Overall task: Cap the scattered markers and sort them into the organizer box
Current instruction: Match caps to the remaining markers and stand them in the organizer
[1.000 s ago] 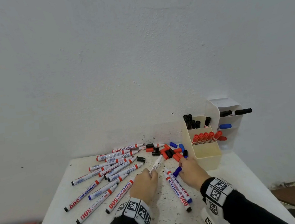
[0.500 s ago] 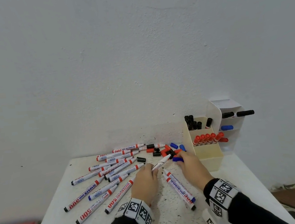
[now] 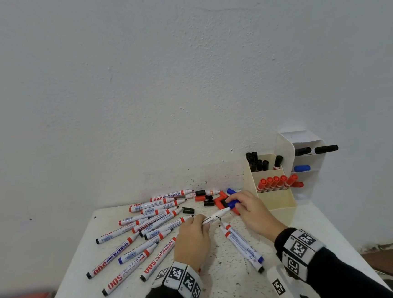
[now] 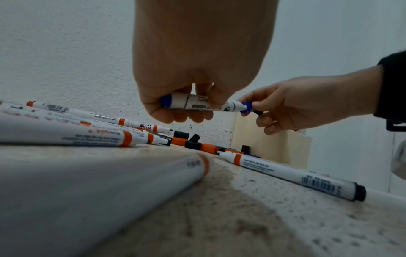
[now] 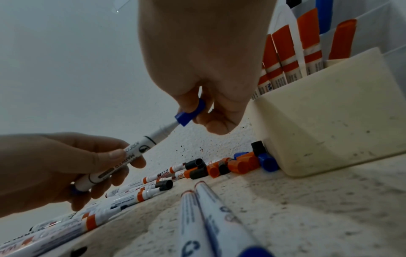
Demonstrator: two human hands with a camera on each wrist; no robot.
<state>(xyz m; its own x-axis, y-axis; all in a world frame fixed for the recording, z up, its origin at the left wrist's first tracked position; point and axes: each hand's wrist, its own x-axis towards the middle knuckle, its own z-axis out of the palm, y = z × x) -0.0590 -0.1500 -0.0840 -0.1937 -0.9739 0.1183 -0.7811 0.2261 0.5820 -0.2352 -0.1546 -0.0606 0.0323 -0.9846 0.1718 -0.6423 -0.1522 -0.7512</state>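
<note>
1. White plaster wall behind; speckled white table (image 3: 226, 286) carries everything.
2. Organizer box (image 3: 278, 201), cream, stands at the table's far right corner by the wall; capped black and red markers upright in its compartments, front compartment looks empty. Landmark for the rest.
3. Loose uncapped markers (image 3: 149, 224) fan out well left of the box; two more lie just in front-left of it.
4. Loose caps (image 3: 209, 198), red, black and blue, piled right against the box's left wall.
5. Left hand (image 3: 193, 240), left of the box and nearer the person: grip curled round the rear half of the blue marker (image 4: 202, 104), thumb on the barrel, held clear of the table.
6. Marker's long axis runs from the left hand up-right toward the box, nib end leading.
7. Right hand (image 3: 253, 211), the one nearer the box: fingertip grip pinching the blue cap (image 5: 190, 113), open mouth facing the nib.
8. Key relation: cap and nib sit roughly coaxial, nib just entering the cap mouth, not seated yet. Judging by that, next is a straight push along the axis, then a short carry right to the box.
</note>
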